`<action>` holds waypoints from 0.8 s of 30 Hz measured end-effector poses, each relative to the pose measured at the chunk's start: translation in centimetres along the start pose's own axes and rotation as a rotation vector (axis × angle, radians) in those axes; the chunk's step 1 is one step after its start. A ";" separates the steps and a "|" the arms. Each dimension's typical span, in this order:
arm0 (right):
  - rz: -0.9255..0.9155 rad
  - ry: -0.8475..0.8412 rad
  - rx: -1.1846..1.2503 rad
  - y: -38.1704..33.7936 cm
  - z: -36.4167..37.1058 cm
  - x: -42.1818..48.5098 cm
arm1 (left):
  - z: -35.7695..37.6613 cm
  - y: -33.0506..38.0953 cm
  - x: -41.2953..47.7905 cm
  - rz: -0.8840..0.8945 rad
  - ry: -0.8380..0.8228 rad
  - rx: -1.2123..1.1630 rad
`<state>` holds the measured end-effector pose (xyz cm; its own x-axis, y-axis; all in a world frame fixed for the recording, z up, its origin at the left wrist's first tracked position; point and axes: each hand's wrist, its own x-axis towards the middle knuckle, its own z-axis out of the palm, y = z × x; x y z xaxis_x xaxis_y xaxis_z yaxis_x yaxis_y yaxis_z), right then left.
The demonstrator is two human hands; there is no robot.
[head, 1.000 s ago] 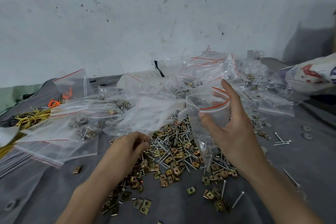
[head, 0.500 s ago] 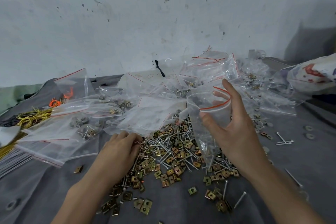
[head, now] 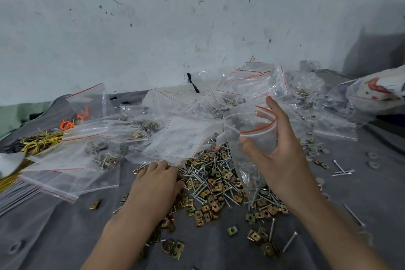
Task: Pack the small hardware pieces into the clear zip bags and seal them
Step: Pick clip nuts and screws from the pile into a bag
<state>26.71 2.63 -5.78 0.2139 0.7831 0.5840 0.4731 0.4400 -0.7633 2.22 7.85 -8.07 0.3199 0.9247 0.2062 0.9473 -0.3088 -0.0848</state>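
Since a second ago only my left hand (head: 156, 180) has really gone anywhere: it was hanging just over the heap with the fingers bunched, and now it's planted knuckles-up on the 9 o'clock edge of the hardware pile (head: 210, 184), fingers bent down into the screws and brass clips. The fingertips are buried, so honestly I can't tell if I've actually got a pinch of anything yet or I'm just raking. My right hand (head: 285, 160) has barely budged. It holds the zip bag (head: 241, 120) up at about 1 o'clock from the pile, thumb on the near side of the red-striped mouth and fingers round the back, spreading it into a wide oval. The bag hangs down so its bottom just about meets the heap, and a few screws look to be sitting in there already. So I'd say I'm mid-scoop: next handful goes up and over to that open mouth, then more until the count's right, then seal. The finished bags (head: 72, 164) are stacked off at 9 to 10 o'clock on the grey cloth (head: 54, 232), and a few stray screws (head: 341, 171) lie out at 3 o'clock. Main worry is the pointy screws snagging the thin plastic if I drop them in carelessly.
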 end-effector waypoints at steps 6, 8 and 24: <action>0.010 -0.001 0.001 0.1 -0.1 0.1 | -0.1 -0.1 0.1 -0.022 0.093 -0.095; 0.012 0.000 0.005 -0.1 -0.1 0.0 | -0.6 -0.3 0.2 -0.141 0.133 -0.516; 0.013 0.001 0.015 -0.3 -0.1 -0.1 | -3.2 0.6 1.7 -0.433 -0.268 -2.269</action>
<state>26.63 2.34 -5.59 0.2209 0.7881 0.5746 0.4575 0.4366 -0.7747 3.40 8.48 -4.69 0.3394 0.9201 -0.1955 -0.5136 0.3554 0.7810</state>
